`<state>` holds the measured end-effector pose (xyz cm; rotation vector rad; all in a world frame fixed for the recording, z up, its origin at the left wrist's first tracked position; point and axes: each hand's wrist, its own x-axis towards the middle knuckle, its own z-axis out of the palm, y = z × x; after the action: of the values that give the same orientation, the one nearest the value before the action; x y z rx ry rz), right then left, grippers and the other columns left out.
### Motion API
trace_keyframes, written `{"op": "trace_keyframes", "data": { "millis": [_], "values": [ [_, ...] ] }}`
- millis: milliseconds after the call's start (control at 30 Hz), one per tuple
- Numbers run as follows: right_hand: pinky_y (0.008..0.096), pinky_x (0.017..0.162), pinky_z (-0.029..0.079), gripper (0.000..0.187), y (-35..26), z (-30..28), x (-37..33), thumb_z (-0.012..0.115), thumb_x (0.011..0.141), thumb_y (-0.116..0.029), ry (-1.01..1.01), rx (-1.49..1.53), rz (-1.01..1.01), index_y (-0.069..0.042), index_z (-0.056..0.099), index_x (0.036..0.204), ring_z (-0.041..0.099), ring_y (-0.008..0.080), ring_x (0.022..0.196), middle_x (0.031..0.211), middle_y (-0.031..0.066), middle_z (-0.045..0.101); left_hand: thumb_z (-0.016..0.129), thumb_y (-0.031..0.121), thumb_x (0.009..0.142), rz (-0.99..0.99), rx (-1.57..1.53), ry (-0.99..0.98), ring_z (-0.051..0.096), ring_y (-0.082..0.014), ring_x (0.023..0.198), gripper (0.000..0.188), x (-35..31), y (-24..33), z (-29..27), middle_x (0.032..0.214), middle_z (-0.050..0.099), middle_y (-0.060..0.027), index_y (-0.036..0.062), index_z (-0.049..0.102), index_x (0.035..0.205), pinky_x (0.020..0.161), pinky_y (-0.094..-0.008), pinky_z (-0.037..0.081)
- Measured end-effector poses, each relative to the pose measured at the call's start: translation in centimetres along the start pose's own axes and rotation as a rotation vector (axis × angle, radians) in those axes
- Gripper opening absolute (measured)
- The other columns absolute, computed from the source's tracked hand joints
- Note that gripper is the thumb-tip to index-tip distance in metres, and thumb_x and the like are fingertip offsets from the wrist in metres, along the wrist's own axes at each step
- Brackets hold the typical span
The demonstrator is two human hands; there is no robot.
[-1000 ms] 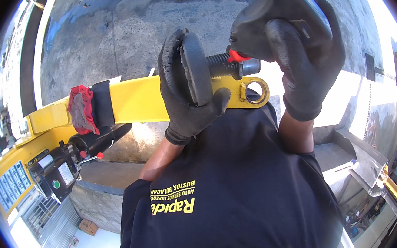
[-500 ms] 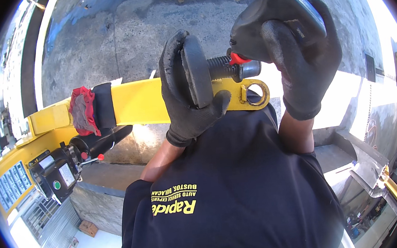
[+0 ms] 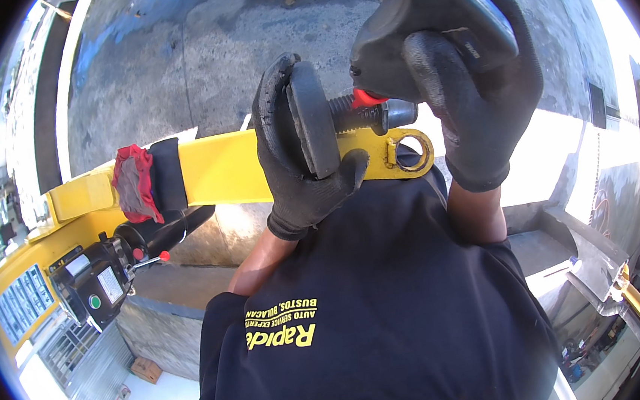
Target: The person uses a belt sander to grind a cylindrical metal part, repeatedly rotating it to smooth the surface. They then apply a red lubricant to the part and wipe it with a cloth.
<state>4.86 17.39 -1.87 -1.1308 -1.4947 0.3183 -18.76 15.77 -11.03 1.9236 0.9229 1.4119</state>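
Observation:
My left hand (image 3: pixel 285 191), in a black glove, grips a lift pad by its thick round black disc (image 3: pixel 312 118). The pad lies on its side, its threaded stem (image 3: pixel 343 114) pointing right to a smooth dark end (image 3: pixel 401 112). In my gloved right hand (image 3: pixel 489 100) is a black plastic bottle (image 3: pixel 391 48), tilted down to the left. Its red tip (image 3: pixel 367 98) is right at the threads; I cannot tell whether they touch. Behind and below the pad runs a yellow lift arm (image 3: pixel 224 170), ending in an open ring (image 3: pixel 429 150).
A red and grey cloth (image 3: pixel 135 184) and a black band (image 3: pixel 168 174) wrap the arm at left. Beyond them stands a black power unit (image 3: pixel 90 286) with a red-knobbed lever (image 3: pixel 164 256). Bare concrete floor (image 3: pixel 246 25) stretches ahead. A cardboard box (image 3: pixel 146 370) sits lower left.
The bottle and my right hand have shifted left, carrying the red tip along the threaded stem toward the disc. My left hand and the pad have moved slightly left.

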Motion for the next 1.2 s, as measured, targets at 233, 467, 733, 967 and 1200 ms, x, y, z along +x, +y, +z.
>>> {"op": "trace_keyframes", "data": {
  "millis": [233, 467, 733, 967, 1200],
  "values": [
    [0.0368, 0.105, 0.061, 0.042, 2.2, -0.3, -0.6, 0.082, 0.097, -0.003, 0.015, 0.102, -0.045, 0.002, 0.079, 0.138, 0.078, 0.0269, 0.120, 0.139, 0.0145, 0.076, 0.097, 0.031, 0.073, 0.000, 0.053, 0.003, 0.056, -0.0412, 0.154, 0.124, -0.2, 0.0, -0.1, 0.174, 0.048, -0.0245, -0.0009, 0.037, 0.177, 0.124, -0.0524, 0.051],
    [0.0364, 0.106, 0.060, 0.044, 1.0, 0.6, -1.2, 0.083, 0.099, -0.003, 0.028, 0.298, 0.209, 0.004, 0.076, 0.141, 0.075, 0.0250, 0.124, 0.138, 0.0143, 0.076, 0.096, 0.029, 0.072, -0.022, 0.012, -0.012, 0.056, -0.0420, 0.155, 0.125, -0.1, 0.0, -0.2, 0.173, 0.048, -0.0250, -0.0012, 0.036, 0.177, 0.125, -0.0526, 0.051],
    [0.0368, 0.105, 0.061, 0.046, 2.2, -0.6, -1.1, 0.084, 0.097, -0.005, 0.039, 0.056, -0.026, 0.003, 0.076, 0.142, 0.077, 0.0252, 0.121, 0.139, 0.0143, 0.076, 0.096, 0.029, 0.074, -0.077, 0.017, -0.001, 0.055, -0.0420, 0.157, 0.124, -0.4, 0.3, -0.2, 0.173, 0.049, -0.0247, -0.0010, 0.036, 0.177, 0.128, -0.0529, 0.048],
    [0.0359, 0.105, 0.062, 0.048, 0.8, -0.3, -1.0, 0.085, 0.097, -0.006, 0.009, -0.121, -0.133, 0.003, 0.075, 0.143, 0.077, 0.0246, 0.122, 0.139, 0.0132, 0.076, 0.096, 0.030, 0.074, -0.049, -0.006, -0.011, 0.055, -0.0407, 0.156, 0.124, -0.1, 0.2, -0.2, 0.172, 0.050, -0.0239, -0.0007, 0.036, 0.177, 0.128, -0.0529, 0.048],
    [0.0347, 0.104, 0.061, 0.057, 1.1, -0.8, -1.4, 0.086, 0.096, -0.007, 0.072, 0.064, 0.110, 0.002, 0.070, 0.151, 0.075, 0.0229, 0.124, 0.140, 0.0119, 0.075, 0.097, 0.028, 0.073, -0.055, -0.028, -0.001, 0.055, -0.0389, 0.155, 0.124, -0.1, -0.1, -0.2, 0.172, 0.050, -0.0230, 0.0000, 0.036, 0.177, 0.127, -0.0524, 0.049]
  ]
}}
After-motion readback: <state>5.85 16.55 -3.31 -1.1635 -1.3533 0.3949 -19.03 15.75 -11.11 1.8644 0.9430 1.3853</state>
